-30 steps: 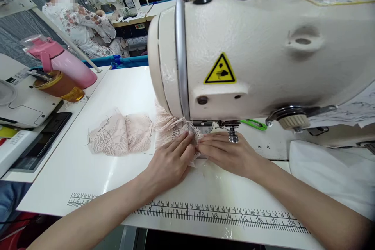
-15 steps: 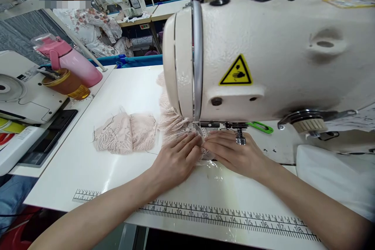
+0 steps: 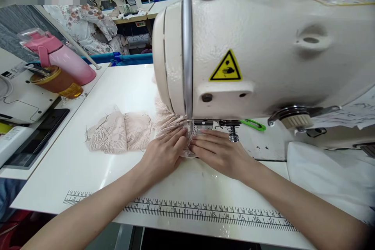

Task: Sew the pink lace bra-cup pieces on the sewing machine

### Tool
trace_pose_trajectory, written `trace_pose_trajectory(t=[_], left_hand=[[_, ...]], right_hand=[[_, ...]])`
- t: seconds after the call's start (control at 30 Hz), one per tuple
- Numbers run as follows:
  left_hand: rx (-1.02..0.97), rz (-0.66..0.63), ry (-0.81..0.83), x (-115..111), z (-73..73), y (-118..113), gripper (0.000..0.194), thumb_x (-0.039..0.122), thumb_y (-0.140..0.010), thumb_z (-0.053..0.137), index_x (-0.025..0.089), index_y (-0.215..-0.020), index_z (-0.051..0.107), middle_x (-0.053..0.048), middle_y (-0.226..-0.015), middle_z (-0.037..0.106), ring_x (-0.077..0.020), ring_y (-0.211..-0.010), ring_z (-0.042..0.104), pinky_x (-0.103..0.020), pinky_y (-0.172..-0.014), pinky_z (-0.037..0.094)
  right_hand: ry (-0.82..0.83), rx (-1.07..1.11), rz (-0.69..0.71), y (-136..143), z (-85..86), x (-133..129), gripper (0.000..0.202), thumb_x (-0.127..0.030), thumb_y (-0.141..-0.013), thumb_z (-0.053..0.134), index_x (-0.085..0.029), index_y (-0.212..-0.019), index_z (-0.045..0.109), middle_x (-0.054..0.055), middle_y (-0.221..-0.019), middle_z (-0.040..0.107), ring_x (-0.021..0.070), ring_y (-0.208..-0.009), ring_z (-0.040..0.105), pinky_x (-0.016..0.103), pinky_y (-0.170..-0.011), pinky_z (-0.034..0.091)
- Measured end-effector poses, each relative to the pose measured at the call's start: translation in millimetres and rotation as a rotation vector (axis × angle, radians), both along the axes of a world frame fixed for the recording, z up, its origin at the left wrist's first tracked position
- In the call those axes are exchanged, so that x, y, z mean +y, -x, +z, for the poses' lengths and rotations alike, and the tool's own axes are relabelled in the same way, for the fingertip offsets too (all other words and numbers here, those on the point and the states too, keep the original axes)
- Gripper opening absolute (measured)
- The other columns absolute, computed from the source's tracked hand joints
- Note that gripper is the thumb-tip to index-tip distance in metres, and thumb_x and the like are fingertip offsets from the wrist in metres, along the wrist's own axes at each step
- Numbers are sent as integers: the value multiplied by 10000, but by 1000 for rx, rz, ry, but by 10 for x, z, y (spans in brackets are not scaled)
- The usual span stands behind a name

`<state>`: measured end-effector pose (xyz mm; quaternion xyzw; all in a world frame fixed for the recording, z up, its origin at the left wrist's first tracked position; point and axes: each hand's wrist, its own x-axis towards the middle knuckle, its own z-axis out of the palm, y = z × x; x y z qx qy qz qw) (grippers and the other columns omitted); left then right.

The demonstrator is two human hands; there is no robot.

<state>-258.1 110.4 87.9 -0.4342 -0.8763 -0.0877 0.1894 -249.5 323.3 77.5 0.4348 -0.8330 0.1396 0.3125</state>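
Observation:
A sewing machine (image 3: 258, 47) stands over a piece of pale pink lace fabric (image 3: 166, 119), gathered in folds under its head. My left hand (image 3: 164, 146) lies flat on the lace's near left part, fingers stretched toward the needle area. Just right of it my right hand (image 3: 219, 152) rests with its fingers extended, tips on the lace edge. A narrow strip of lace shows between the two hands. The needle and presser foot are mostly hidden behind the machine head. Left of my left hand lies a second lace piece (image 3: 118, 133) with loose dark threads.
A printed ruler (image 3: 187, 211) runs along the table's front edge. Green thread snips (image 3: 253, 125) lie behind my right hand; white cloth (image 3: 325, 179) is at right. At left are a pink bottle (image 3: 72, 64), amber cup (image 3: 58, 82) and dark phone (image 3: 38, 136). Another person (image 3: 84, 27) sits beyond.
The view has shifted slightly to the right. Both hands have moved a little left relative to the machine and spread slightly apart, so more lace shows between them.

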Motion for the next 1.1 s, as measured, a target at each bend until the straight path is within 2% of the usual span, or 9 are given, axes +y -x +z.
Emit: trace_pose_trajectory(t=[0.13,0.33,0.53,0.63,0.7,0.87,1.1], left_hand=[[12,20,-1,4,7,17,241,62,-866,440,102,-1042,599,-162,-1231,658,-249,-1122,656,-359,-868,606],[28,49,22,22,4,12,248,68,-868,437,93,-1058,595,-167,-1241,652,-257,-1137,647,-360,-893,595],[29,54,13,40,1,2,227,112,-904,442,87,-1069,597,-175,-1240,651,-270,-1154,636,-382,-923,584],[14,53,13,50,0,1,268,111,-902,438,76,-1117,596,-183,-1248,643,-279,-1164,629,-404,-938,577],[10,53,21,54,-5,-2,319,109,-898,432,65,-1174,585,-185,-1264,633,-284,-1172,623,-419,-949,571],[27,40,11,59,-20,-10,382,145,-897,456,41,-1243,582,-186,-1277,625,-303,-1176,617,-445,-965,560],[14,36,2,69,-26,-12,392,170,-889,497,78,-1255,602,-187,-1303,607,-322,-1204,596,-475,-961,554]], right_hand=[[9,-19,-7,14,-25,-3,268,-26,-916,480,-186,-916,695,-25,-882,753,104,-829,685,291,-918,559],[-26,-106,-12,44,-59,24,263,-42,-923,468,-193,-923,684,-4,-900,738,113,-853,675,313,-937,546],[-26,-171,-62,30,-8,44,225,-103,-942,485,-215,-902,676,2,-928,729,121,-875,656,273,-765,531],[-58,-128,-160,-9,4,42,216,-99,-938,487,-207,-896,670,2,-982,725,130,-894,639,267,-623,446],[-73,-117,-223,-33,2,43,228,-81,-934,477,-204,-893,664,0,-1021,719,130,-890,631,280,-582,381],[-109,-76,-272,-40,7,59,255,-35,-916,466,-209,-906,651,-25,-1049,715,114,-818,622,310,-609,339],[-114,-31,-314,-1,56,53,248,-8,-874,482,-205,-892,631,-52,-954,720,96,-715,591,309,-604,319]])
